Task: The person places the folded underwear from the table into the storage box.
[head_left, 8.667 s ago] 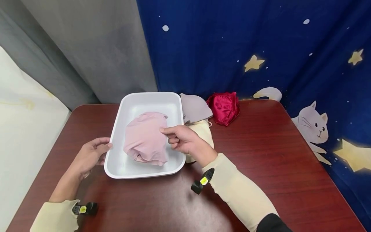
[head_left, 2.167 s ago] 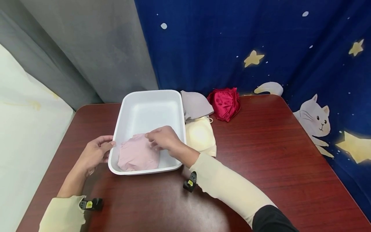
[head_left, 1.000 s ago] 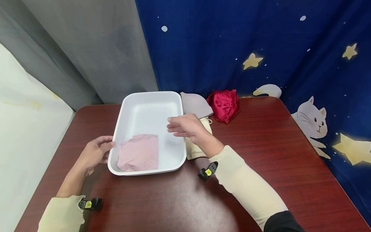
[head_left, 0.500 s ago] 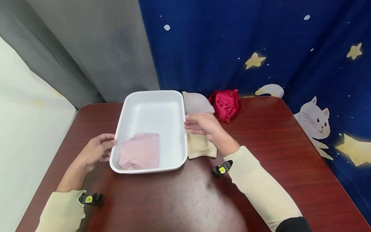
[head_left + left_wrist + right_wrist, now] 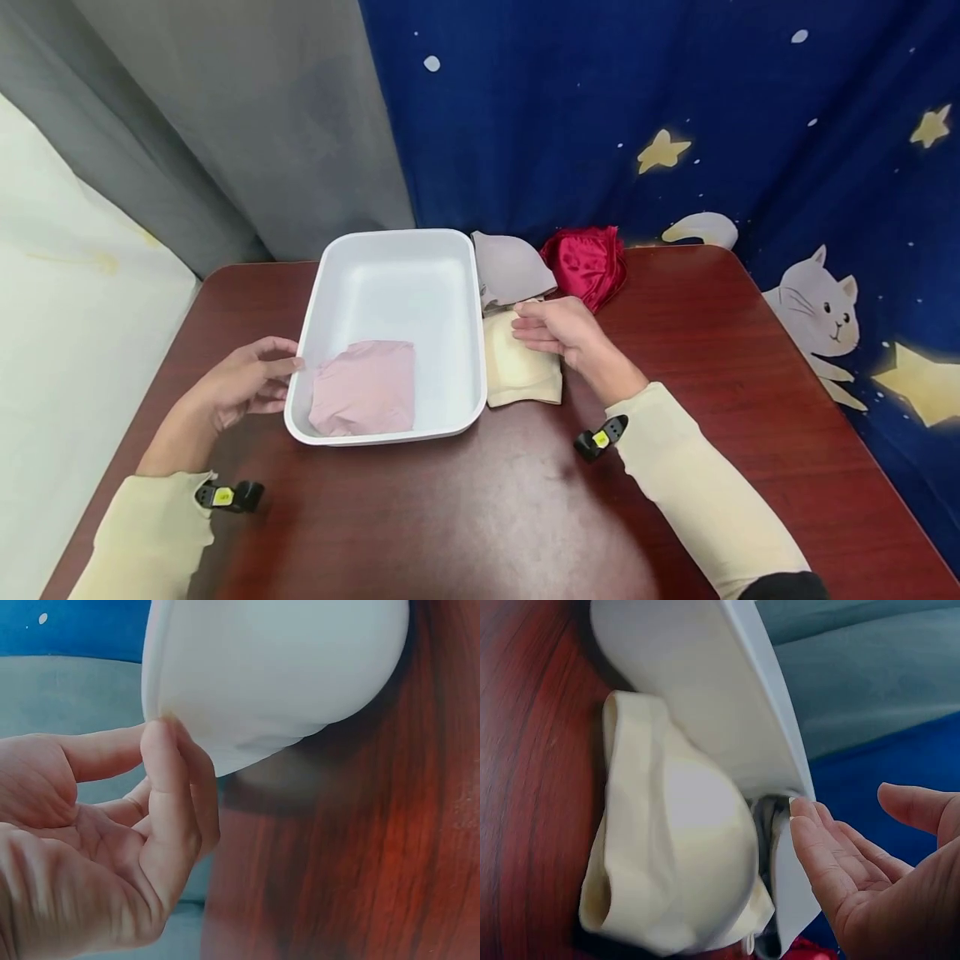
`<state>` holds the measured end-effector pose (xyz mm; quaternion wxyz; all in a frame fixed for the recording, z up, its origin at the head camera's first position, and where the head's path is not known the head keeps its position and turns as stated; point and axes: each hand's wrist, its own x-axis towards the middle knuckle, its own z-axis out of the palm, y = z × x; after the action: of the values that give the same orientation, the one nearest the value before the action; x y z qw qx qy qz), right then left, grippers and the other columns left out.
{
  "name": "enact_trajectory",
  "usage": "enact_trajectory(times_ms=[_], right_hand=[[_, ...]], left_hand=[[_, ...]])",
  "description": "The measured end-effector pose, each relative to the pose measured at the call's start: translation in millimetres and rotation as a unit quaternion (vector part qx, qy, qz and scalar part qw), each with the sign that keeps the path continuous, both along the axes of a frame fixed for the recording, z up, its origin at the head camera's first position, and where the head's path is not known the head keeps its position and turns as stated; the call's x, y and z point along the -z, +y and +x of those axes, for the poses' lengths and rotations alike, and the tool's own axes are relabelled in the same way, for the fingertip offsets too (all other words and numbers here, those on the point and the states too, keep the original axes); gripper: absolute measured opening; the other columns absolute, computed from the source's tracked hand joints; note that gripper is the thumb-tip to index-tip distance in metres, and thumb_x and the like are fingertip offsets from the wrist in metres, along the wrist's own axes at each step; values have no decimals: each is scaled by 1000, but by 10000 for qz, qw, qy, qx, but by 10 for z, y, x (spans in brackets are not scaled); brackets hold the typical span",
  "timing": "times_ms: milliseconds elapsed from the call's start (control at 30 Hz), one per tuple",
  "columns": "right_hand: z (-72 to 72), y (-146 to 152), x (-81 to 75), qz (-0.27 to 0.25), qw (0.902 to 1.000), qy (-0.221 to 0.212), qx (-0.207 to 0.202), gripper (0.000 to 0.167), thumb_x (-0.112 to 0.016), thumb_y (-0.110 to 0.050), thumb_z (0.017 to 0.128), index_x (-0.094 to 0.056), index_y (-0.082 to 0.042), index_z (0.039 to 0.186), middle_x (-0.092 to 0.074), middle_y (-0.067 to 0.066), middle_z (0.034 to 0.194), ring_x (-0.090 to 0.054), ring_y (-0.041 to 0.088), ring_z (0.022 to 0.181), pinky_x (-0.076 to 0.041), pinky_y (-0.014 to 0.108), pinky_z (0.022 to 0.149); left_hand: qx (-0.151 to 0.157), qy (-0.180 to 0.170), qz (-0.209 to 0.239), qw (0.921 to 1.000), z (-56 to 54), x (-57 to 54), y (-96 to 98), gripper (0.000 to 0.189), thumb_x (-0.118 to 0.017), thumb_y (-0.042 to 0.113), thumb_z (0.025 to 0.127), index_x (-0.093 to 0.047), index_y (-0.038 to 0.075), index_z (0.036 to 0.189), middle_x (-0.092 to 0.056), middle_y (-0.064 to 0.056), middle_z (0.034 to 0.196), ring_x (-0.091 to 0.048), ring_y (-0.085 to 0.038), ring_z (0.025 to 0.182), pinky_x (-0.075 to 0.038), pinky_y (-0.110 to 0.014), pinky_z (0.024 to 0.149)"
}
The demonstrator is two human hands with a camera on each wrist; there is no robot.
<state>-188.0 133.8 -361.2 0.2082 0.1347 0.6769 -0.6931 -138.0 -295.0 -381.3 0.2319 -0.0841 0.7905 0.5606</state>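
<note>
A white plastic tray (image 5: 405,292) stands on the table, holding a folded pink fabric garment (image 5: 363,387) at its near left corner. My left hand (image 5: 243,379) pinches the tray's left rim between thumb and fingertips, as the left wrist view also shows at the tray wall (image 5: 277,667). Against the tray's right side lies a folded cream bra (image 5: 521,362) with a smooth moulded cup, seen close in the right wrist view. My right hand (image 5: 558,329) hovers over its far part with fingers extended and nothing in the grasp.
Behind the cream bra lies a folded grey cup-shaped garment (image 5: 513,268), with a crumpled red satin garment (image 5: 587,265) to its right. A blue curtain (image 5: 525,108) and a grey curtain (image 5: 247,125) hang along the table's (image 5: 712,375) back edge.
The pink garment has gone from loosely bunched mid-tray to flat and folded in the near left corner. My right hand let go of it and moved right, over the cream bra.
</note>
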Motion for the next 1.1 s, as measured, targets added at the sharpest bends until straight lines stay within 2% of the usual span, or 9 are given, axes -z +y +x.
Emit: enact_trajectory(times_ms=[333, 533, 733, 1100], right_hand=[[-36, 294, 105, 470, 9988, -149, 47, 44, -63, -19, 93, -55, 2, 131, -59, 28, 128, -62, 34, 113, -51, 40, 95], [-68, 416, 201, 521, 9981, -320, 30, 46, -60, -19, 94, -53, 4, 134, -56, 28, 131, -63, 33, 113, -50, 41, 97], [-65, 514, 244, 624, 9972, -402, 100, 47, -59, -19, 94, -52, 4, 135, -55, 27, 133, -58, 37, 119, -48, 41, 100], [-77, 564, 317, 793, 9945, -666, -141, 48, -59, -21, 94, -51, 5, 134, -54, 27, 133, -60, 34, 117, -47, 41, 103]], left_hand=[[234, -122, -124, 9996, -58, -54, 36, 51, -57, 21, 98, -31, 0, 136, -59, -6, 85, -62, -13, 67, -60, -35, 66], [198, -133, -265, 9994, -52, -60, 9, 50, -57, 21, 98, -32, 1, 136, -60, -5, 85, -64, -14, 68, -60, -36, 66], [215, -93, -241, 9994, -55, -60, 9, 52, -58, 21, 97, -31, 0, 137, -60, -5, 85, -63, -14, 67, -60, -36, 67], [186, -79, -274, 9994, -36, -53, 6, 54, -56, 20, 98, -29, -1, 139, -60, -5, 85, -63, -14, 67, -60, -36, 67]])
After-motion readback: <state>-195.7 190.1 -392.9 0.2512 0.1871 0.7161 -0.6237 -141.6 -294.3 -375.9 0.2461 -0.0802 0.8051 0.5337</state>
